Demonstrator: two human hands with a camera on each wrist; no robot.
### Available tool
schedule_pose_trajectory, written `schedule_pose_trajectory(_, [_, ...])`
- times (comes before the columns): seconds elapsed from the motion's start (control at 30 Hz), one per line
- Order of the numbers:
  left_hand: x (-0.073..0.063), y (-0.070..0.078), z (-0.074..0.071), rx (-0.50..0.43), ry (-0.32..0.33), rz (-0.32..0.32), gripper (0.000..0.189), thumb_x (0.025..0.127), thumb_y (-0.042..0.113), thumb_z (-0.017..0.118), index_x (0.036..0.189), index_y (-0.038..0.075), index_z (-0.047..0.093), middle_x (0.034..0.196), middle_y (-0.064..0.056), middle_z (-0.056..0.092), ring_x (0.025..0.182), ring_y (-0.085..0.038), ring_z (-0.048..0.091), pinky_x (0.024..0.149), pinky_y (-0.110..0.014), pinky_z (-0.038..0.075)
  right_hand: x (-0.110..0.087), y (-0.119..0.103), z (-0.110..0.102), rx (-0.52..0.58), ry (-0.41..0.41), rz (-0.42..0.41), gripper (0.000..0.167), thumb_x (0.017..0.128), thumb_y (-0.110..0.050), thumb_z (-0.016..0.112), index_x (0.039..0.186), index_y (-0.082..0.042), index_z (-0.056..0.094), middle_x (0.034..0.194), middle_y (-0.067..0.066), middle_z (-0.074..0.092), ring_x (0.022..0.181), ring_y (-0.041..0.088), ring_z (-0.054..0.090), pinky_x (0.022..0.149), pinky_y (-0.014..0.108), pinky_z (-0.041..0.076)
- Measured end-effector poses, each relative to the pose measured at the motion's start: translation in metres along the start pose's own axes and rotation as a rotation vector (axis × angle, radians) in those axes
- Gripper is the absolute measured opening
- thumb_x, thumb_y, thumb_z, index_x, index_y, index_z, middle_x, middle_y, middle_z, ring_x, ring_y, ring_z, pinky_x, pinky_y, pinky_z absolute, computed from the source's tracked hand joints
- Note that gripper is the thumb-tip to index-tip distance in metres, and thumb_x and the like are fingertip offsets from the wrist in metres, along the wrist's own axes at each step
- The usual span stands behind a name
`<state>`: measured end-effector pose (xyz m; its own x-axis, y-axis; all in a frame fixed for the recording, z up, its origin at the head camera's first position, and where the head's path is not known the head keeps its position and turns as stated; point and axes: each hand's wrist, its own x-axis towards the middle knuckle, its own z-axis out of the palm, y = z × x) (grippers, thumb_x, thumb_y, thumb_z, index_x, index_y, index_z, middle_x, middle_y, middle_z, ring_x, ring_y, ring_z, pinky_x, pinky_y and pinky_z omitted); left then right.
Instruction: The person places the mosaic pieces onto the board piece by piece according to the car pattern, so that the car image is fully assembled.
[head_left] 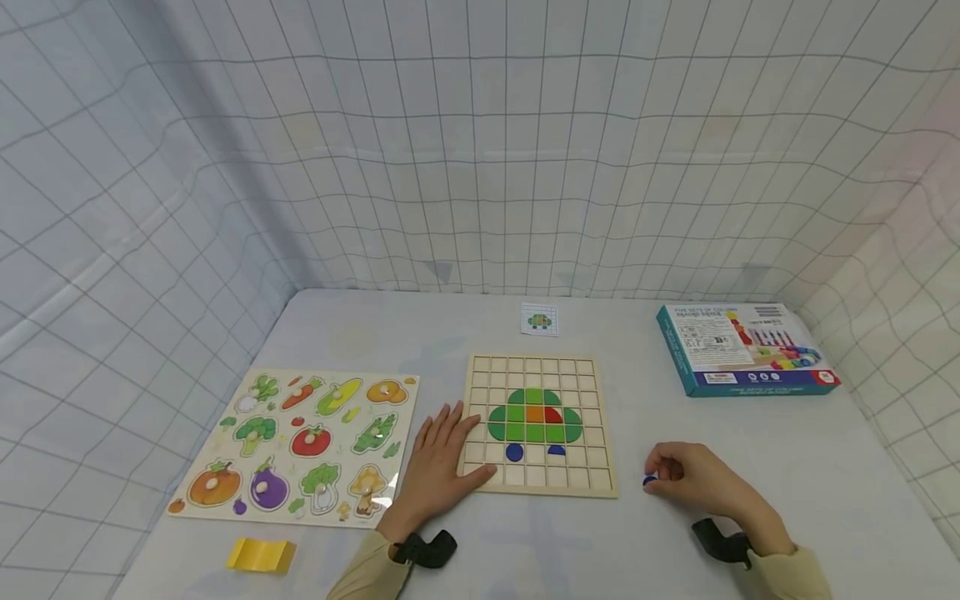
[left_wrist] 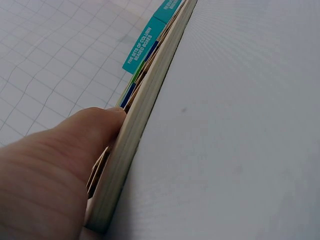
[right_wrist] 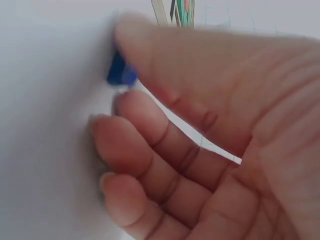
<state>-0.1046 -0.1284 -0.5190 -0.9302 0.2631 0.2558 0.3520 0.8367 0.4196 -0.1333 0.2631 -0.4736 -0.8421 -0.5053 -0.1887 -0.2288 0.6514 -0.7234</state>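
Observation:
A wooden grid board (head_left: 540, 482) lies in the middle of the table. Green pieces (head_left: 534, 395), an orange square (head_left: 534, 413) and a red piece (head_left: 552, 415) form a shape on it. Below them sit a blue disc shape (head_left: 514, 452) and a blue half-disc (head_left: 556, 450). My left hand (head_left: 442, 462) rests on the board's left edge with fairly straight fingers; its thumb (left_wrist: 95, 127) touches the board's rim in the left wrist view. Right of the board, my right hand (head_left: 693, 477) pinches a small blue piece (right_wrist: 120, 70), partly hidden and blurred, close to the tabletop.
A vegetable puzzle board (head_left: 337, 458) lies left of my left hand, with a yellow curved block (head_left: 261, 556) in front. Behind the grid board is a small pattern card (head_left: 539, 319). A teal and white box (head_left: 750, 350) lies at the back right.

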Motion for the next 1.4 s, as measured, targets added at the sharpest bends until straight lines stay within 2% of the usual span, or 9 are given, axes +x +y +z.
schedule_pose_trajectory(0.27, [0.000, 0.001, -0.001, 0.001, -0.007, -0.010, 0.074, 0.083, 0.058, 0.061, 0.140, 0.014, 0.044, 0.151, -0.015, 0.030, 0.140, -0.031, 0.018, 0.112, -0.048, 0.010, 0.006, -0.005, -0.001, -0.017, -0.016, 0.024, 0.016, 0.078, -0.009, 0.077, 0.082, -0.010, 0.061, 0.071, -0.003, 0.051, 0.066, 0.013, 0.047, 0.055, 0.024, 0.041])
schedule_pose_trajectory(0.6, [0.000, 0.000, 0.000, 0.009, -0.011, -0.008, 0.075, 0.083, 0.060, 0.060, 0.141, 0.015, 0.044, 0.151, -0.014, 0.030, 0.141, -0.030, 0.018, 0.112, -0.046, 0.009, 0.006, -0.008, -0.001, -0.003, -0.025, 0.041, 0.021, 0.075, -0.007, 0.078, 0.080, -0.009, 0.059, 0.069, -0.002, 0.050, 0.063, 0.014, 0.046, 0.052, 0.024, 0.040])
schedule_pose_trajectory(0.9, [0.000, -0.001, 0.001, 0.019, -0.012, -0.010, 0.074, 0.083, 0.060, 0.059, 0.141, 0.015, 0.044, 0.151, -0.013, 0.029, 0.141, -0.030, 0.018, 0.112, -0.047, 0.010, 0.003, -0.006, 0.003, 0.014, -0.031, 0.045, 0.019, 0.079, -0.009, 0.076, 0.080, -0.011, 0.057, 0.068, -0.003, 0.050, 0.063, 0.013, 0.047, 0.051, 0.024, 0.038])
schedule_pose_trajectory(1.17, [-0.001, 0.000, 0.000, 0.015, -0.008, -0.004, 0.074, 0.083, 0.059, 0.060, 0.140, 0.014, 0.045, 0.150, -0.014, 0.030, 0.140, -0.031, 0.019, 0.112, -0.048, 0.011, 0.004, -0.004, 0.010, 0.011, 0.077, -0.017, 0.012, 0.084, -0.012, 0.073, 0.092, -0.011, 0.064, 0.075, -0.003, 0.051, 0.069, 0.010, 0.047, 0.056, 0.024, 0.041])
schedule_pose_trajectory(1.4, [0.000, 0.000, 0.000, 0.012, -0.004, -0.001, 0.074, 0.083, 0.059, 0.060, 0.140, 0.014, 0.045, 0.150, -0.015, 0.030, 0.140, -0.031, 0.019, 0.112, -0.048, 0.011, 0.012, -0.013, 0.016, 0.012, 0.182, -0.060, 0.012, 0.081, -0.006, 0.074, 0.088, -0.013, 0.067, 0.081, -0.005, 0.060, 0.071, 0.009, 0.053, 0.062, 0.023, 0.048])
